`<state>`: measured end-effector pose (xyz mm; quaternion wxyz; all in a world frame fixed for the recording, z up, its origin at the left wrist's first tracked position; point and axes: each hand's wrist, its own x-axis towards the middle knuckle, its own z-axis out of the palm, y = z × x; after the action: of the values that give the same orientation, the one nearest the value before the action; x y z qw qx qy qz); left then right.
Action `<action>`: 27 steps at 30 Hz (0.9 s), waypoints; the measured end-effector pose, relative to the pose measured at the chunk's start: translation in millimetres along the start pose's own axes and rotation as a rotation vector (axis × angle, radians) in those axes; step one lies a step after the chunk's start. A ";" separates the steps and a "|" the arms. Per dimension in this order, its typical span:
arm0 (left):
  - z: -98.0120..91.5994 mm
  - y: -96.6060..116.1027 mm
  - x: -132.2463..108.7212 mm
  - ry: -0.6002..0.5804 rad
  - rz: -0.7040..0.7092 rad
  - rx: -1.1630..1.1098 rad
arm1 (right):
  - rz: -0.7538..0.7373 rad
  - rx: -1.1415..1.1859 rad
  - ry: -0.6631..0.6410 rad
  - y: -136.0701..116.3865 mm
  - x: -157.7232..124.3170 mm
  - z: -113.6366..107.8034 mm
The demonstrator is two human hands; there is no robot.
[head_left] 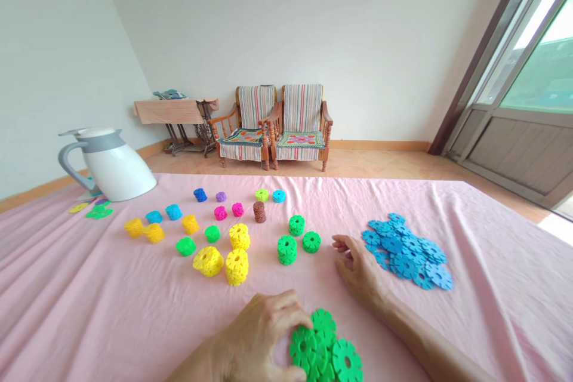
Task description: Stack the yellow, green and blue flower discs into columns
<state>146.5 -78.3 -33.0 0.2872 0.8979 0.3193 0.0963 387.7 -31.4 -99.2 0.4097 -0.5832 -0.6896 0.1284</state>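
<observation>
My left hand (273, 328) is curled round the left edge of a loose pile of green interlocking discs (347, 361), its forefinger and thumb on opposite sides of one disc. Farther right, my right hand (358, 265) rests on the cloth, fingers loosely bent and apart, holding nothing. It lies between the short stacks of green discs (287, 249) and a spread heap of blue discs (405, 253). Left of the green stacks stand yellow disc stacks (237, 267) and a brown stack (259, 212).
Small stacks in orange (154, 233), pink (220, 212), blue (173, 212) and other colours dot the pink tablecloth (111, 298). A white jug (119, 167) stands at the far left beside flat loose discs (99, 210). Beyond the table are two wooden armchairs (302, 113).
</observation>
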 end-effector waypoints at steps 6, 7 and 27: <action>6.5 -3.7 4.7 0.248 -0.108 -0.260 | -0.088 0.041 0.003 -16.2 -2.9 -8.3; 8.8 -4.5 5.4 0.288 -0.118 -0.279 | -0.113 0.063 -0.023 -22.5 -5.0 -10.1; 26.2 -13.6 12.8 0.509 -0.153 -0.460 | 0.135 0.421 -0.382 -78.4 -34.7 3.1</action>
<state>158.7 -73.6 -62.3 0.3997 0.7305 0.4168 0.3647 330.1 -84.5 -64.2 0.3750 -0.4951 -0.6721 0.4031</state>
